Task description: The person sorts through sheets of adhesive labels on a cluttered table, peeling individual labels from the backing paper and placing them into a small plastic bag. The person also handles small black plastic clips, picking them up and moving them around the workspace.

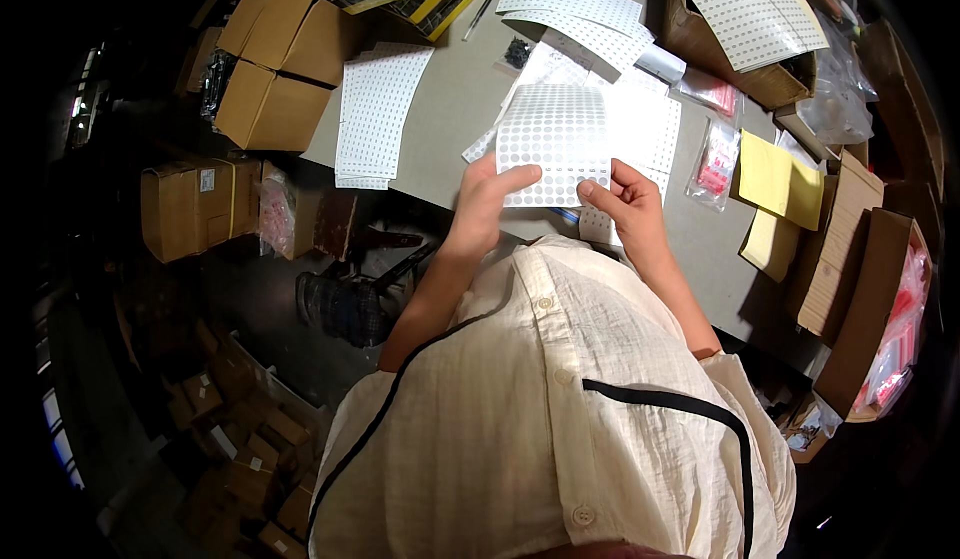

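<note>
A white sheet of round grey stickers (pixel 553 139) is held up in front of me, just above the table's near edge, its far end curving over. My left hand (pixel 487 194) grips its lower left corner, thumb flat on top. At the lower right, my right hand (pixel 630 199) pinches the other corner between thumb and bent fingers. Under and beyond it lie more printed sheets (pixel 655 124) on the table. A loose stack of printed label sheets (pixel 575 14) rests farther back, and another stack (pixel 378 114) is at the left.
On the grey table (pixel 445 109) are a pen (pixel 481 13), a small bag of black bits (pixel 517 54), bags with pink contents (pixel 714 164) and yellow paper (pixel 780 179). Cardboard boxes (pixel 275 69) stand at the left; an open carton (pixel 890 309) is at the right. A stool (pixel 345 304) stands lower left.
</note>
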A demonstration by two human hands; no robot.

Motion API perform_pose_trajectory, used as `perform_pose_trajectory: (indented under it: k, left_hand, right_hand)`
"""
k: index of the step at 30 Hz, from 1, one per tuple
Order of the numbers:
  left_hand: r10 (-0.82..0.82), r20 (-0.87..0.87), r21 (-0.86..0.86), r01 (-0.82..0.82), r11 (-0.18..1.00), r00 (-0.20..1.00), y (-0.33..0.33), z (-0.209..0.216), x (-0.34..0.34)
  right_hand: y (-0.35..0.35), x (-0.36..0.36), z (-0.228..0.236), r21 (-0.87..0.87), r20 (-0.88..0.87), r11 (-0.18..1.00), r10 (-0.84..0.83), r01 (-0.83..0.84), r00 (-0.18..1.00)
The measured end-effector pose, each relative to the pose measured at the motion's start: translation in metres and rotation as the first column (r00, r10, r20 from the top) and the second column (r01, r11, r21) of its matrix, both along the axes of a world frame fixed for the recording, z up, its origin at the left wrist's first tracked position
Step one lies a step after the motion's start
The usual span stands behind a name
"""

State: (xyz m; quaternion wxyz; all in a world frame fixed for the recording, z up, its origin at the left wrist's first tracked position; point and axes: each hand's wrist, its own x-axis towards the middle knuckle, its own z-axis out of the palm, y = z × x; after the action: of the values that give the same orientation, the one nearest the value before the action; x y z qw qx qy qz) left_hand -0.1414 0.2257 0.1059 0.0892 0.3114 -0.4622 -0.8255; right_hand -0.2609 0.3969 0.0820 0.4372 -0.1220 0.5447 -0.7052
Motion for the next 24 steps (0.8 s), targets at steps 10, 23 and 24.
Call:
perform_pose_trajectory:
  k: [10, 23, 24]
  left_hand:
    - [-0.004, -0.056, 0.01, 0.005, 1.0, 0.998, 0.008, 0.004, -0.007]
    - [0.124, -0.072, -0.054, -0.127, 0.99, 0.99, 0.016, 0.003, -0.014]
    - [0.13, -0.069, -0.063, -0.134, 0.989, 0.989, 0.016, 0.0, -0.014]
  right_hand:
    - [-0.001, 0.008, -0.006, 0.038, -0.117, 0.999, 0.037, -0.033, 0.992]
    - [-0.012, 0.01, -0.002, -0.068, 0.039, 0.998, -0.001, 0.003, 0.999]
    - [-0.013, 0.009, 0.0, -0.079, 0.07, 0.997, -0.014, 0.019, 0.997]
